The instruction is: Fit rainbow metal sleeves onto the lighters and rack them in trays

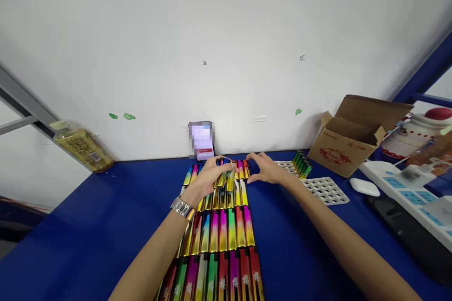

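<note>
Blue desk, white wall and a whole load of shiny lighters

So the wall is pretty scuffed, with a few green bits and two screws in it, and the desk is pushed right up against it. The lighters lie side by side in four rows in the middle of the desk, running from 6 o'clock up toward 12. Colours fade from pink, green, red and blue into gold.

Left hand, the one with the metal watch, is over the far rows at 12, fingers curled around some gold-ended lighters. Can't tell exactly how many. Right hand is at 1 o'clock, holding nothing, thumb and fingers spread around the right end of the farthest row. Can't tell if it's actually touching.

Going round from the rows: bottle tilted at 10, phone propped on the wall just shy of 12, opened cardboard box at 2. Small green cylinders stand by the white holed tray between 2 and 3, and the power strip is out at 3.
</note>
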Demonstrator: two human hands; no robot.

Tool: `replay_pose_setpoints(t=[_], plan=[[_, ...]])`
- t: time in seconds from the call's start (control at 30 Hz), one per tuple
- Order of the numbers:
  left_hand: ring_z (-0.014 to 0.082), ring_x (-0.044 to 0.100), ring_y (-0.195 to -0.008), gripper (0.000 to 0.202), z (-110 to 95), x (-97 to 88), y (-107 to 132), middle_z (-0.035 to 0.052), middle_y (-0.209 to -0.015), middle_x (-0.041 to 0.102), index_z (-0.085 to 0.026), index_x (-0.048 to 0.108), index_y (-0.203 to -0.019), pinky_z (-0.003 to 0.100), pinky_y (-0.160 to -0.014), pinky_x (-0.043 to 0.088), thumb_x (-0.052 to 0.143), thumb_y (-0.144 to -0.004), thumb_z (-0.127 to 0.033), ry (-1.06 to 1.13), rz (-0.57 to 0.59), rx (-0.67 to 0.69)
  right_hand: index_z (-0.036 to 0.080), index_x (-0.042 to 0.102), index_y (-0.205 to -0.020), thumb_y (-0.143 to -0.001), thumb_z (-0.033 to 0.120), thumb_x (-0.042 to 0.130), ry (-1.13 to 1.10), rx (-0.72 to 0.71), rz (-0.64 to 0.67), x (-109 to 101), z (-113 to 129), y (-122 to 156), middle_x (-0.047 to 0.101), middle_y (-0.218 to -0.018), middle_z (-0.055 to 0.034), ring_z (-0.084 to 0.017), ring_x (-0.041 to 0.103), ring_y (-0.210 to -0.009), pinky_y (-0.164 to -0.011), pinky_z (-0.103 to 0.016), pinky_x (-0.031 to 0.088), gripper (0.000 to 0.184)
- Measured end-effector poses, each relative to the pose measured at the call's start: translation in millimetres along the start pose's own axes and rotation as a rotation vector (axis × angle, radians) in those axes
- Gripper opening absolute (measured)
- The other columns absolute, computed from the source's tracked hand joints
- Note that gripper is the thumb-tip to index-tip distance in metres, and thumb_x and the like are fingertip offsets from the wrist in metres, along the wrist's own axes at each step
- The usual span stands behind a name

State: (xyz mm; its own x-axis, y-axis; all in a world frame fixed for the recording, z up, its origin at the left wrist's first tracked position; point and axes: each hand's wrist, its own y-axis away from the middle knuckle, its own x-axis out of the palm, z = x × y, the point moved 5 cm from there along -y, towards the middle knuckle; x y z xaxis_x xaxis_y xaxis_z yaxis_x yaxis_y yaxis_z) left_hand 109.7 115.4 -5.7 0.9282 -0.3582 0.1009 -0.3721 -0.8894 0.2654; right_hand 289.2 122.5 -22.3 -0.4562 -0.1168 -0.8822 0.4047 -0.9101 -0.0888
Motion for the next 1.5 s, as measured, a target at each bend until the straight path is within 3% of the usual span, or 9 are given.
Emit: replay_pose_setpoints(t=[0.23, 0.37, 0.5, 0.77, 0.9, 1.07, 1.13, 1.27, 1.5], plan=[[0.0191, 0.065, -0.071, 0.039, -6.0, 3.5, 3.2, 0.0037, -0.078, 0.068, -0.017, 0.061, -0.085, 0.028, -0.058, 0.049, 0.081, -0.059, -0.037, -0.108, -0.074, 0.039, 0.023, 0.049, -0.108, -0.078, 0.045, 0.066, -0.187, -0.207, -0.281, -17.4, 38.7, 20.4, 0.057, -0.117, -0.0088, -0.025, 0.052, -0.110, -0.092, -0.039, 0.043, 0.041], [0.0188, 0.061, -0.081, 0.036, -10.9, 2.7, 4.2, 0.0013, -0.074, 0.065, -0.017, 0.060, -0.079, 0.027, -0.066, 0.044, 0.081, -0.058, -0.037, -0.225, -0.143, 0.138, 0.024, 0.049, -0.106, -0.073, 0.041, 0.072, -0.174, -0.299, -0.207, -21.1, 72.2, 28.4, 0.057, -0.119, -0.0072, -0.025, 0.052, -0.109, -0.090, -0.039, 0.044, 0.043], [0.0178, 0.060, -0.075, 0.036, -8.5, 2.0, 3.0, -0.0006, -0.069, 0.063, -0.018, 0.059, -0.080, 0.027, -0.067, 0.042, 0.081, -0.058, -0.036, -0.212, -0.116, 0.123, 0.024, 0.048, -0.109, -0.071, 0.036, 0.073, -0.157, -0.309, -0.113, -20.3, 82.3, 30.9, 0.056, -0.120, -0.0081, -0.026, 0.052, -0.110, -0.090, -0.040, 0.045, 0.047], [0.0189, 0.062, -0.073, 0.039, -7.6, 2.0, 3.5, 0.0016, -0.069, 0.065, -0.018, 0.060, -0.085, 0.028, -0.063, 0.044, 0.081, -0.059, -0.039, -0.205, -0.062, 0.090, 0.025, 0.042, -0.122, -0.068, 0.030, 0.074, -0.203, -0.306, -0.023, -16.2, 72.1, 37.8, 0.048, -0.131, -0.0087, -0.027, 0.047, -0.119, -0.094, -0.042, 0.043, 0.063], [0.0190, 0.064, -0.070, 0.043, -4.2, 0.3, 1.5, 0.0035, -0.072, 0.067, -0.017, 0.060, -0.087, 0.028, -0.061, 0.046, 0.081, -0.060, -0.042, -0.186, -0.062, 0.073, 0.026, 0.041, -0.122, -0.072, 0.029, 0.071, -0.216, -0.300, -0.055, -15.4, 63.5, 38.0, 0.048, -0.129, -0.0083, -0.026, 0.047, -0.119, -0.096, -0.042, 0.043, 0.059], [0.0236, 0.067, -0.086, 0.046, 2.0, -6.2, -3.2, 0.0085, -0.082, 0.072, -0.018, 0.053, -0.091, 0.031, -0.066, 0.048, 0.079, -0.064, -0.045, -0.124, -0.073, 0.033, 0.023, 0.044, -0.114, -0.063, 0.045, 0.080, -0.102, -0.133, -0.203, -20.7, 23.5, 29.0, 0.053, -0.121, -0.0104, -0.029, 0.049, -0.112, -0.091, -0.044, 0.043, 0.067], [0.0239, 0.066, -0.089, 0.047, 2.4, -7.0, -3.2, 0.0093, -0.080, 0.072, -0.018, 0.050, -0.092, 0.031, -0.068, 0.048, 0.078, -0.066, -0.046, -0.113, -0.067, 0.022, 0.023, 0.046, -0.109, -0.060, 0.046, 0.081, -0.018, -0.042, -0.182, -18.3, 7.0, 24.6, 0.055, -0.115, -0.0101, -0.031, 0.050, -0.107, -0.087, -0.044, 0.044, 0.065], [0.0219, 0.066, -0.079, 0.046, -0.1, -2.8, -0.1, 0.0083, -0.073, 0.072, -0.018, 0.049, -0.089, 0.031, -0.065, 0.047, 0.076, -0.068, -0.047, -0.131, -0.022, 0.014, 0.023, 0.048, -0.105, -0.060, 0.047, 0.081, 0.127, 0.033, -0.078, -7.6, -6.8, 17.5, 0.058, -0.106, -0.0088, -0.032, 0.051, -0.102, -0.080, -0.043, 0.045, 0.061], [0.0133, 0.055, -0.053, 0.046, -3.0, 0.2, 4.0, 0.0025, -0.065, 0.065, -0.019, 0.052, -0.090, 0.024, -0.048, 0.039, 0.077, -0.065, -0.050, -0.167, -0.024, 0.003, 0.023, 0.048, -0.114, -0.061, 0.047, 0.081, 0.154, 0.051, 0.010, 0.3, -8.3, 9.9, 0.059, -0.113, -0.0116, -0.035, 0.049, -0.109, -0.084, -0.045, 0.043, 0.067]])
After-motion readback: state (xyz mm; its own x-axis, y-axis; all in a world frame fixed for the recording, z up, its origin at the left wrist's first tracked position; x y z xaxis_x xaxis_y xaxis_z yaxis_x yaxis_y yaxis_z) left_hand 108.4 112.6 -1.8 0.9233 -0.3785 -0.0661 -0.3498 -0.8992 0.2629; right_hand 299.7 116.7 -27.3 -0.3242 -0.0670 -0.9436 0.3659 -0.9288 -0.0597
